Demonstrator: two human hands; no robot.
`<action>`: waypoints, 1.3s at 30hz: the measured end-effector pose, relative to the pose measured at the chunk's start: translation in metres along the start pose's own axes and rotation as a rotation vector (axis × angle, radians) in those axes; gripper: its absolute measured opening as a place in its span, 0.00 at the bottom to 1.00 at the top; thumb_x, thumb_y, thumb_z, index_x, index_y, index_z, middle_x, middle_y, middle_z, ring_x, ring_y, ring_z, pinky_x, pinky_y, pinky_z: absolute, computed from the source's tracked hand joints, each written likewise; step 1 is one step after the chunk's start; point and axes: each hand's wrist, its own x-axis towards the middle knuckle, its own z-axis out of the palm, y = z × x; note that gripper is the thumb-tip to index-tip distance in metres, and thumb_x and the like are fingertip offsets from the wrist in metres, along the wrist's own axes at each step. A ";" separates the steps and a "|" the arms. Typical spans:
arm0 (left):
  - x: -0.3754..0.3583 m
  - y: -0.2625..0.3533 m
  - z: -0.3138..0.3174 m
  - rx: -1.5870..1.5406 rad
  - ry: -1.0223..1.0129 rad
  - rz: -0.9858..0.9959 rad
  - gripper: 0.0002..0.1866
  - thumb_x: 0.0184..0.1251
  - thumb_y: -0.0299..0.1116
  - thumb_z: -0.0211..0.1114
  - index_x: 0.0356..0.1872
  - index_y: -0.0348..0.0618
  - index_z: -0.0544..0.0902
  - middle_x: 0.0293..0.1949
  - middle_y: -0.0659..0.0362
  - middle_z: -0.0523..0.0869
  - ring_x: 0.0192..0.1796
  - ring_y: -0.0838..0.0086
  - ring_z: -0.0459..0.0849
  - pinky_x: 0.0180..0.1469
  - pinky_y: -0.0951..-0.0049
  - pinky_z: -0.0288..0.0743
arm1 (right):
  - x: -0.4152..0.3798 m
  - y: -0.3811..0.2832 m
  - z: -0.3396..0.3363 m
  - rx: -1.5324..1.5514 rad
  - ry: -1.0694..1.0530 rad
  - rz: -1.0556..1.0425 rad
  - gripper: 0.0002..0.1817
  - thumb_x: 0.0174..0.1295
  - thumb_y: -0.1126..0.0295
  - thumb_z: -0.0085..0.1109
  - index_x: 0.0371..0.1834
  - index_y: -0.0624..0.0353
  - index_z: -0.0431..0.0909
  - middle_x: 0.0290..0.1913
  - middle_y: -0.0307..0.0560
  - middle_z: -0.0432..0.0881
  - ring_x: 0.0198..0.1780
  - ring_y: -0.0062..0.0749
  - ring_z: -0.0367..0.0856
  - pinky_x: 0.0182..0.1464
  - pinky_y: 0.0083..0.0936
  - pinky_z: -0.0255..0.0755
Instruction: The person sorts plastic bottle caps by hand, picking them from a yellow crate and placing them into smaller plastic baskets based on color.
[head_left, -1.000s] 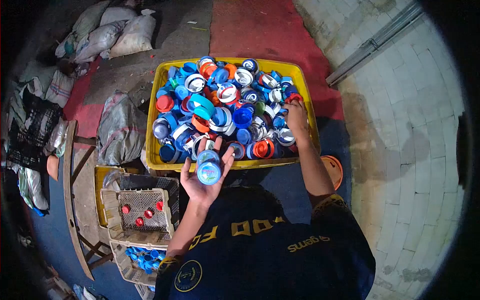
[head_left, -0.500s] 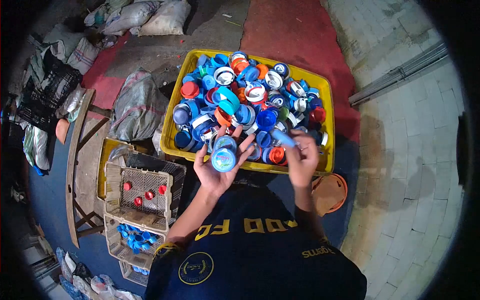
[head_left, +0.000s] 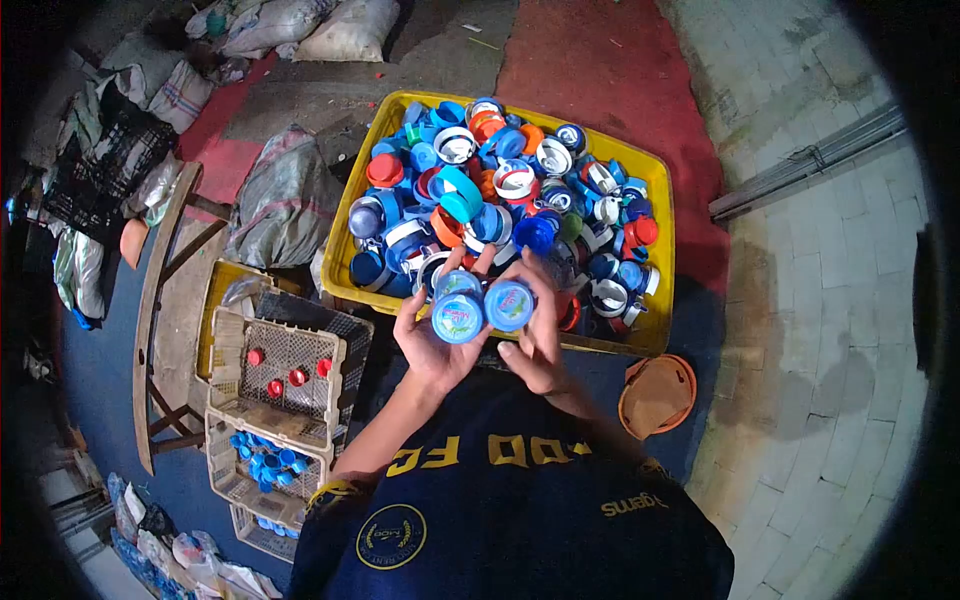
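My left hand [head_left: 437, 345] is turned palm up with light blue printed bottle caps [head_left: 458, 318] resting in it, one lapping over another. Another light blue cap [head_left: 510, 305], also printed, is held between the fingers and thumb of my right hand [head_left: 538, 335], right beside the first ones. Both hands are over the near edge of a yellow tub [head_left: 655, 250]. It is heaped with bottle caps and lids [head_left: 460, 195], mostly blue, with some white, red, orange and teal ones.
Left of me stand stacked plastic crates; a cream crate [head_left: 228, 375] holds a few red caps [head_left: 297, 377], and one below it has blue caps [head_left: 268, 465]. A wooden frame [head_left: 150, 330], sacks [head_left: 285, 205], a round orange-rimmed lid [head_left: 657, 397] and a block wall [head_left: 830, 330] surround the tub.
My right hand has moved left and down with its cap, from over the tub to beside my left hand. The left hand still holds its caps. The view has shifted slightly.
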 end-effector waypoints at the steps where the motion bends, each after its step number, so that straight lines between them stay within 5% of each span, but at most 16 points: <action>1: -0.001 -0.003 -0.001 0.023 -0.011 0.032 0.40 0.68 0.56 0.54 0.80 0.53 0.63 0.81 0.48 0.62 0.78 0.53 0.66 0.78 0.48 0.59 | -0.001 0.004 0.006 0.139 0.067 0.041 0.46 0.61 0.63 0.62 0.80 0.66 0.52 0.79 0.56 0.54 0.78 0.41 0.56 0.80 0.38 0.47; 4: -0.004 -0.016 0.002 0.074 0.007 0.125 0.40 0.68 0.56 0.54 0.79 0.49 0.64 0.80 0.46 0.63 0.79 0.52 0.64 0.81 0.49 0.53 | 0.002 0.009 0.022 0.492 0.218 0.111 0.45 0.67 0.59 0.60 0.82 0.65 0.49 0.80 0.56 0.53 0.79 0.42 0.55 0.80 0.40 0.46; 11: -0.022 -0.040 0.010 0.266 -0.012 0.333 0.43 0.68 0.59 0.54 0.78 0.43 0.63 0.82 0.44 0.58 0.81 0.51 0.60 0.82 0.52 0.51 | 0.003 -0.005 0.030 0.600 0.217 0.165 0.40 0.70 0.60 0.57 0.80 0.66 0.54 0.80 0.58 0.57 0.83 0.44 0.52 0.82 0.41 0.42; 15: -0.037 -0.055 0.004 0.130 0.055 0.450 0.41 0.69 0.63 0.52 0.76 0.46 0.67 0.79 0.46 0.64 0.78 0.51 0.66 0.80 0.49 0.55 | -0.010 0.007 0.039 0.493 0.242 0.273 0.37 0.70 0.58 0.58 0.78 0.64 0.62 0.77 0.56 0.62 0.77 0.44 0.61 0.80 0.43 0.46; 19: -0.076 -0.064 -0.018 0.039 0.169 0.569 0.38 0.72 0.62 0.49 0.73 0.45 0.70 0.73 0.47 0.73 0.73 0.53 0.73 0.78 0.48 0.59 | -0.032 -0.001 0.059 0.612 0.122 0.519 0.36 0.68 0.60 0.59 0.76 0.65 0.63 0.69 0.55 0.70 0.71 0.42 0.69 0.75 0.41 0.62; 28: -0.203 -0.054 -0.053 -0.111 0.175 0.853 0.33 0.78 0.54 0.45 0.72 0.41 0.70 0.76 0.45 0.70 0.75 0.52 0.70 0.80 0.48 0.57 | -0.113 -0.013 0.154 0.637 -0.093 0.666 0.28 0.70 0.63 0.56 0.70 0.65 0.67 0.67 0.55 0.72 0.70 0.42 0.71 0.74 0.42 0.65; 30: -0.246 -0.048 -0.060 -0.100 0.184 0.918 0.32 0.79 0.53 0.44 0.73 0.40 0.70 0.76 0.45 0.70 0.76 0.52 0.70 0.80 0.48 0.57 | -0.136 -0.019 0.184 0.632 -0.174 0.697 0.29 0.70 0.66 0.55 0.72 0.64 0.65 0.72 0.57 0.68 0.73 0.42 0.67 0.77 0.41 0.58; 39: -0.461 -0.050 -0.121 -0.156 0.280 1.226 0.31 0.80 0.49 0.42 0.73 0.36 0.68 0.75 0.44 0.72 0.75 0.54 0.71 0.79 0.52 0.59 | -0.287 -0.061 0.332 0.608 -0.511 0.840 0.26 0.70 0.66 0.53 0.69 0.66 0.67 0.66 0.54 0.72 0.69 0.39 0.71 0.74 0.38 0.62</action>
